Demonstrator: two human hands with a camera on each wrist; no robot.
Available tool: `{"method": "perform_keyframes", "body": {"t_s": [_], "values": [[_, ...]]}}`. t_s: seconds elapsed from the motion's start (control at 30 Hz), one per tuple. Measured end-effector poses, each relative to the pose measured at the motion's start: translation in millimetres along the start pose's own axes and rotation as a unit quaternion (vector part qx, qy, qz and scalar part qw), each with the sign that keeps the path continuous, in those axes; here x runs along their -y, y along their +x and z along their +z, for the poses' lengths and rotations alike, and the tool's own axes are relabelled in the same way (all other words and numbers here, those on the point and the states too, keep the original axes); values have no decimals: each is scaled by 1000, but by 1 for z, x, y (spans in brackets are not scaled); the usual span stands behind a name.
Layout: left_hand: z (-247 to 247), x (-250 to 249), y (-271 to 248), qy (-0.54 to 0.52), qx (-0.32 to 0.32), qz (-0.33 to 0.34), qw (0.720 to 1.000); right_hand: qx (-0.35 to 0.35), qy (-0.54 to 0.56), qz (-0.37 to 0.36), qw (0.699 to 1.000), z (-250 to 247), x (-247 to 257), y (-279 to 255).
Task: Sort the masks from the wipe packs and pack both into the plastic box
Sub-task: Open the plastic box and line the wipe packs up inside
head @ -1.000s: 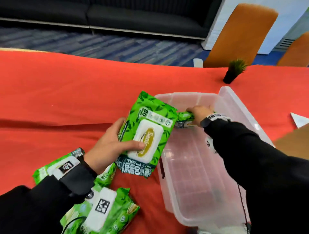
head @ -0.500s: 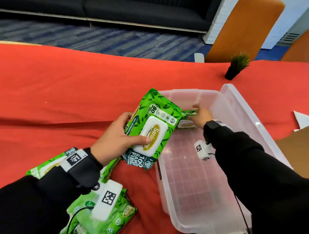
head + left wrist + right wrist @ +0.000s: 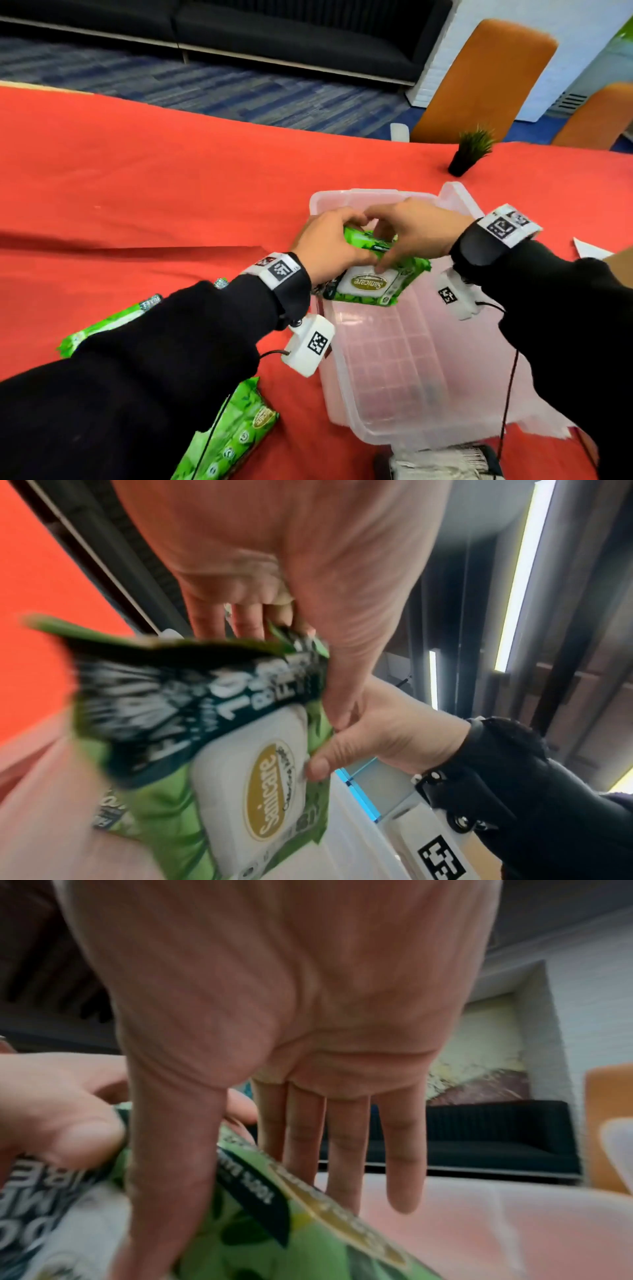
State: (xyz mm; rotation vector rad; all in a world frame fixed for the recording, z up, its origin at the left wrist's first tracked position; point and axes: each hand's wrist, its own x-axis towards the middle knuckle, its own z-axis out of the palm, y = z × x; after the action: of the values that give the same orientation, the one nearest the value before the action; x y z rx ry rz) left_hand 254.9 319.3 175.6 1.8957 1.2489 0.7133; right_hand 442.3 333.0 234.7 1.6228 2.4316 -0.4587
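A green wipe pack (image 3: 373, 286) with a white flip lid hangs tilted over the far left end of the clear plastic box (image 3: 387, 359). My left hand (image 3: 329, 246) grips its dark-printed end, fingers curled round the edge (image 3: 246, 620). My right hand (image 3: 414, 233) holds the other side. Its thumb lies on the front of the pack (image 3: 171, 1164) and its straight fingers (image 3: 346, 1150) go behind. A strip of green (image 3: 359, 236) shows between the hands; I cannot tell whether it is a second pack. No masks are plainly in view.
Two more green wipe packs lie on the red cloth at the left (image 3: 113, 322) and near my left elbow (image 3: 236, 435). The box lid (image 3: 459, 202) leans at the box's far right. A small potted plant (image 3: 469, 150) stands beyond. White paper (image 3: 589, 248) lies right.
My left hand carried the wipe pack right, from beside the box to over its far end, and turned it round. My right hand came off the pack in the box and took hold.
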Motion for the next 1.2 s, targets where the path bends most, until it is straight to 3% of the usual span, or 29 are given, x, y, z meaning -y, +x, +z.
{"method": "perform_keyframes", "body": {"t_s": [0.13,0.27,0.43,0.57,0.8,0.9,0.97,1.07,1.13,1.2], "values": [[14,31,-10,32,-34,-43,998,5,-20,84,996,26,-43,15],[36,62,-31,38,78,-114,990,-27,-70,149,986,72,-85,47],[50,69,-41,14,75,-91,993,-68,-93,189,975,139,-113,76],[49,72,-41,21,65,-88,994,-142,-4,212,967,181,-115,85],[49,85,-41,-4,56,-69,996,-161,93,200,962,177,-133,81],[37,98,-56,-135,35,-101,985,-148,159,224,950,156,-119,78],[22,115,-81,-171,-10,-143,975,-193,210,222,932,138,-98,72],[-7,159,-132,-148,-49,-217,964,-262,376,169,872,110,-47,54],[-25,191,-175,-90,-43,-280,955,-252,475,111,836,92,2,35],[-34,215,-215,-13,-7,-317,948,-216,525,36,822,73,56,11]]}}
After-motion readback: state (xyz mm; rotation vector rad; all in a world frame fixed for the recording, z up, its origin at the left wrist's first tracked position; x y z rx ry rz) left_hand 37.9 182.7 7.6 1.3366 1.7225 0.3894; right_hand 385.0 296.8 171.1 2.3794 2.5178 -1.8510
